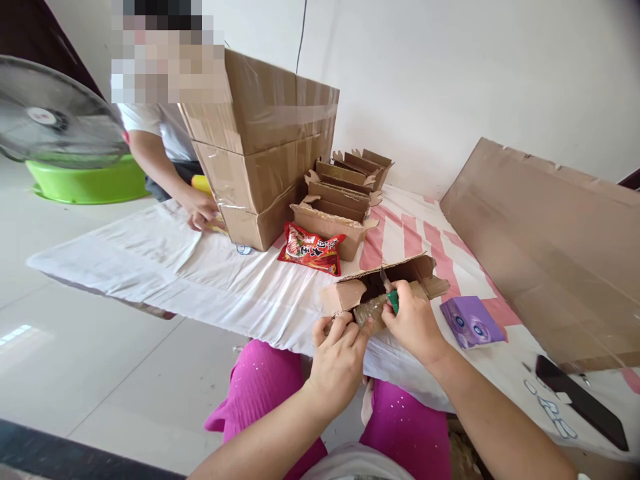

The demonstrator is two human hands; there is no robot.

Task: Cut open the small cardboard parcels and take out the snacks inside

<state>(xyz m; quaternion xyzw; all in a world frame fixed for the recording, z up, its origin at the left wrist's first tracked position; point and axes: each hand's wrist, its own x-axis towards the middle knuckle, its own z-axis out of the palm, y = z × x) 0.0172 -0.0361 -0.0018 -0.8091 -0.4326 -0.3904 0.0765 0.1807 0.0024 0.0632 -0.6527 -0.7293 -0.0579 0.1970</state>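
A small cardboard box (345, 295) lies at the table's near edge with its flaps up and its top open. My left hand (340, 360) is closed on its near flap, fingers bent over the taped edge. In my right hand (413, 320) is a small knife (393, 299) with a green handle. Its blade points up and away, over the box opening. My right fingers are wrapped round the handle, just right of my left hand. A red snack packet (313, 249) lies just beyond the box.
Several open cardboard boxes (330, 223) stand in a row behind the packet, beside a tall stack of taped cartons (270, 153). A purple packet (473, 322), a black flat device (583, 403) and a large cardboard sheet (545, 247) are to the right. Another person's hand (203, 212) touches the table at left.
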